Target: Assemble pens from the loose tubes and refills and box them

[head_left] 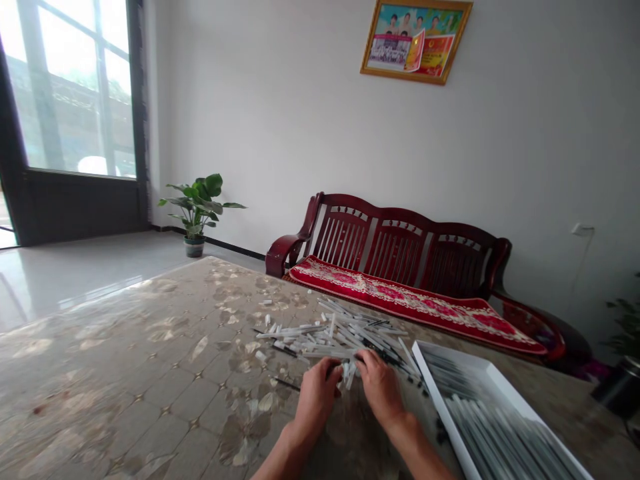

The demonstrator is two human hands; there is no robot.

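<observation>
My left hand (318, 389) and my right hand (380, 385) face each other over the near edge of a pile. Both have curled fingers with the fingertips pinched close together. Whatever they hold is too small and blurred to make out. Small whitish pieces (349, 376) lie between the two hands. Just beyond them spreads a loose heap of white, slim, tube-like sticks (320, 339), with dark thin sticks (285, 349) mixed in. To the right, a white shallow box (435, 393) contains rows of slim grey-and-dark pen-like sticks (505, 427).
The table has a patterned cover (200, 380). Small black pieces (425, 391) lie beside the box. Behind the table stands a dark red wooden bench (400, 247) with a red patterned cushion (390, 289). A potted plant (195, 207) is on the floor by the wall.
</observation>
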